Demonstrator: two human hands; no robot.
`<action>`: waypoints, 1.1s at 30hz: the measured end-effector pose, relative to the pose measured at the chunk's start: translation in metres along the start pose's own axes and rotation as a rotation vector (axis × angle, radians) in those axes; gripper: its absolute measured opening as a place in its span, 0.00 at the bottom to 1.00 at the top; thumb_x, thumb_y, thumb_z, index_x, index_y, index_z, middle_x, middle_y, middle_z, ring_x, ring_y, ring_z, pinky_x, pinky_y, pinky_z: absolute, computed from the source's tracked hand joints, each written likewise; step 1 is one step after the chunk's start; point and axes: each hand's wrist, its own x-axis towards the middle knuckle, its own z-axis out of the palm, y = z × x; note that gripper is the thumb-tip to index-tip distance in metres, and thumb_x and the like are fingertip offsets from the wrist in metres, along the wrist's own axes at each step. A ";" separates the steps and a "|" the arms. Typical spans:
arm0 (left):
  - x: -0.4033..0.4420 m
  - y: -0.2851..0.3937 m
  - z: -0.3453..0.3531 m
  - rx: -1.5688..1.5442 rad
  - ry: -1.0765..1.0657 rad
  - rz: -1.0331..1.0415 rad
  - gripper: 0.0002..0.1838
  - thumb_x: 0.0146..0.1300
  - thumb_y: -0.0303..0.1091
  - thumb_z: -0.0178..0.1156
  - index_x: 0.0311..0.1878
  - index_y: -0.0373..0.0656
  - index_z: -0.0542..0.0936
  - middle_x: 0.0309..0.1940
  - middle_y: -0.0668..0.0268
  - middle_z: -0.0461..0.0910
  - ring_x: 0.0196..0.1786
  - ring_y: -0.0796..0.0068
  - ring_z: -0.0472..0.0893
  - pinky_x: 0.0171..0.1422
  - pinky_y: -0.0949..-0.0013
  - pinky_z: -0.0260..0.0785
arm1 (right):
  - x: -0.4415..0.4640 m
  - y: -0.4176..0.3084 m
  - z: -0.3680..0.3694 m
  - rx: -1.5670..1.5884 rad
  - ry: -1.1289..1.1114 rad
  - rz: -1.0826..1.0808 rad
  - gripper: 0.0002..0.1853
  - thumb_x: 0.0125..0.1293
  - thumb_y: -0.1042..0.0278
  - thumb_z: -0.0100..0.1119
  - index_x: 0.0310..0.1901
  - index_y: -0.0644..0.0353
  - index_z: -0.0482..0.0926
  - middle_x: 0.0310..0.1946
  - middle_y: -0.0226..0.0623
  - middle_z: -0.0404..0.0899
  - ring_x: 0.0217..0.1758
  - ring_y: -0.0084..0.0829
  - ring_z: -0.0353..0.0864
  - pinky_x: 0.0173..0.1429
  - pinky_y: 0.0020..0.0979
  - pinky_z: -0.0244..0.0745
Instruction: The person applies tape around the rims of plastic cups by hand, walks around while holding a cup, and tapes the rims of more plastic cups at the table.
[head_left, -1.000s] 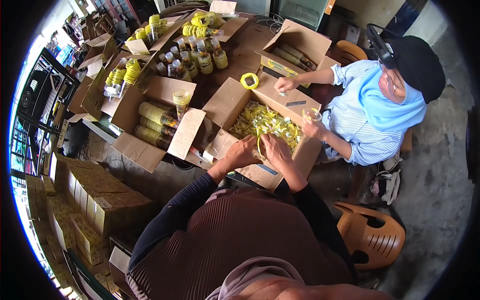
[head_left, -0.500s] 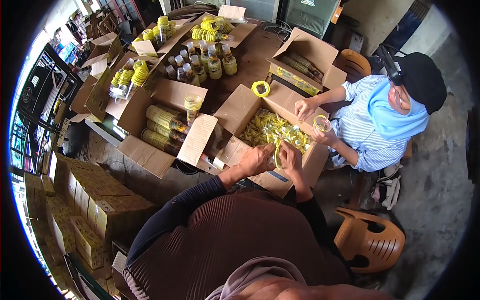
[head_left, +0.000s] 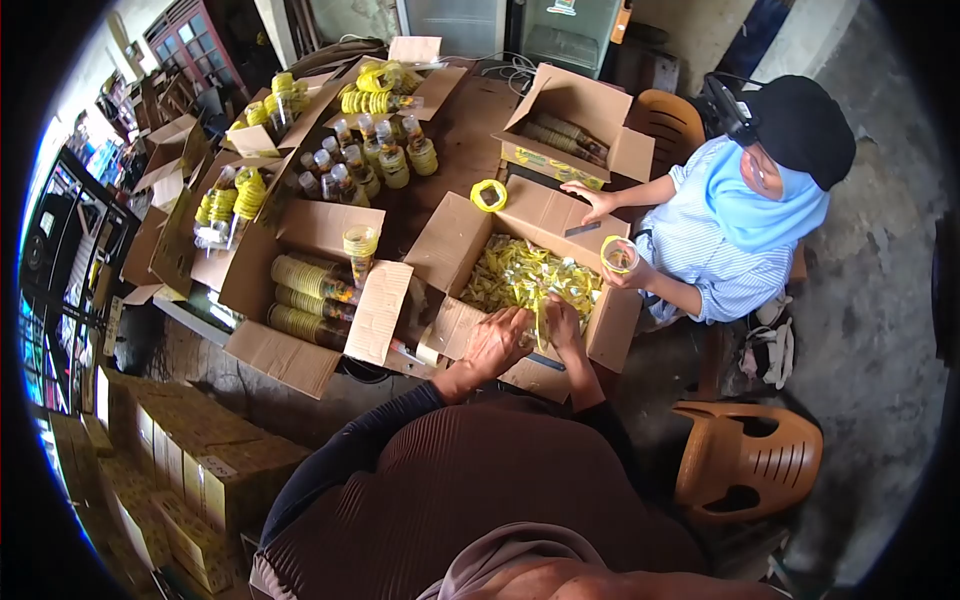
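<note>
Over the near side of an open carton, my left hand is closed around a clear plastic cup, mostly hidden by the fingers. My right hand, close beside it, pinches a yellow strip at the cup's edge. Whether the strip is still joined to the cup I cannot tell. Beneath both hands, the carton holds a heap of crumpled yellow and whitish strips. A yellow ring-shaped item lies at the carton's far corner.
A co-worker at the right holds a clear cup with a yellow rim. To the left, a carton contains stacked cups, with another stack upright beside them. More cup stacks stand behind. An orange chair is at lower right.
The camera view has shifted. My right hand has turned, keeping the yellow strip pinched near the cup. The co-worker's free hand has moved away from their cup and opened.
</note>
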 end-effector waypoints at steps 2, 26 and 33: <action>-0.001 -0.001 0.000 0.004 -0.046 -0.020 0.24 0.49 0.36 0.68 0.48 0.39 0.72 0.40 0.54 0.77 0.45 0.53 0.79 0.46 0.55 0.74 | 0.006 0.049 -0.003 -0.027 0.064 0.148 0.15 0.72 0.63 0.44 0.33 0.67 0.71 0.18 0.34 0.64 0.23 0.27 0.62 0.30 0.35 0.61; -0.116 -0.244 -0.065 -0.060 0.767 -1.138 0.40 0.44 0.53 0.76 0.54 0.31 0.76 0.61 0.36 0.65 0.63 0.42 0.68 0.69 0.53 0.61 | -0.014 0.101 -0.067 -0.484 0.015 0.122 0.11 0.62 0.71 0.64 0.44 0.59 0.74 0.33 0.41 0.81 0.34 0.37 0.82 0.40 0.37 0.75; -0.105 -0.232 -0.033 0.064 0.878 -0.766 0.18 0.53 0.37 0.73 0.40 0.35 0.79 0.32 0.65 0.79 0.29 0.75 0.79 0.30 0.73 0.71 | -0.008 0.101 -0.070 -0.374 0.110 -0.090 0.13 0.56 0.79 0.63 0.43 0.60 0.74 0.34 0.41 0.77 0.35 0.40 0.80 0.41 0.36 0.76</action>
